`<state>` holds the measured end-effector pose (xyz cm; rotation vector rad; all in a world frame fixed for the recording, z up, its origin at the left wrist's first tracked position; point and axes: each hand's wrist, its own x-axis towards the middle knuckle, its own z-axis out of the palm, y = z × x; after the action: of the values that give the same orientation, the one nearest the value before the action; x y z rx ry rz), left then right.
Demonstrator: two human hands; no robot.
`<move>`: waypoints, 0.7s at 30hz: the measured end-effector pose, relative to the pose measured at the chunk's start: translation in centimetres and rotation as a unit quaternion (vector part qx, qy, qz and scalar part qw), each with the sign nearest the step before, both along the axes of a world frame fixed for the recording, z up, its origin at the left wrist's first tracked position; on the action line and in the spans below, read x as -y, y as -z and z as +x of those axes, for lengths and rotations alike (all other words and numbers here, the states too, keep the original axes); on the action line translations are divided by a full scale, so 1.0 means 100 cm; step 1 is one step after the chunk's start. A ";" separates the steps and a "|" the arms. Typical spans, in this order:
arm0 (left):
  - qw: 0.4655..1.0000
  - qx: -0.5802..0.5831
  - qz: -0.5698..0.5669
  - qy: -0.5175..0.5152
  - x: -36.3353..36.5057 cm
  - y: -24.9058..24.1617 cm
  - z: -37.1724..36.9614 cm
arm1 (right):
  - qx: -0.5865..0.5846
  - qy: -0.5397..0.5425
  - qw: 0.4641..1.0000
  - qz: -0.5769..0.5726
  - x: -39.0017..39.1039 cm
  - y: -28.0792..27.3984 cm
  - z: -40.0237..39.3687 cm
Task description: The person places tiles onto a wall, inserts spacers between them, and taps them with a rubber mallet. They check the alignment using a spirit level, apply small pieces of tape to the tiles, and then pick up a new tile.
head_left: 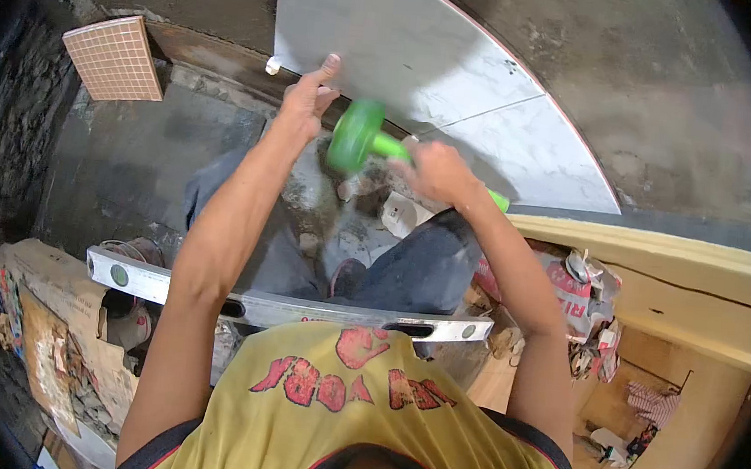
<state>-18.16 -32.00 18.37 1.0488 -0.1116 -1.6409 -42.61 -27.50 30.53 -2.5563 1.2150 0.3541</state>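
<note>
My right hand (444,171) is wrapped round the handle of a green mallet (357,136), whose head is blurred by motion. The mallet head hangs just off the lower edge of a white marbled wall tile (365,35). At that same edge is my left hand (309,97), with a finger stretched up against the tile face and the others partly hidden. A second marbled tile (514,153) adjoins it on the right, with a thin joint between them. Across my lap lies a silver spirit level (255,308).
A tan tile with a grid back (114,59) leans at the left wall. Broken tile (402,214) and rubble lie on the floor between my legs. A torn cardboard box (60,324) is at lower left. Bags (570,289) and a yellowish wooden frame (656,257) are at right.
</note>
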 end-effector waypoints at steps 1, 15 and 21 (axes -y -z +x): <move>1.000 -0.002 -0.003 -0.001 -0.001 0.001 -0.002 | 0.006 0.036 0.999 -0.027 0.001 0.006 -0.006; 0.999 0.019 0.009 -0.037 0.000 -0.001 -0.004 | 0.019 -0.023 1.000 -0.010 -0.037 -0.004 -0.005; 0.999 0.016 0.019 0.028 0.017 0.043 0.014 | 0.021 0.009 0.998 -0.051 -0.021 -0.081 0.001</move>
<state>-16.78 -33.71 14.02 1.1090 -0.1324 -1.6837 -42.55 -25.40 38.68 -2.6225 1.2698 0.2390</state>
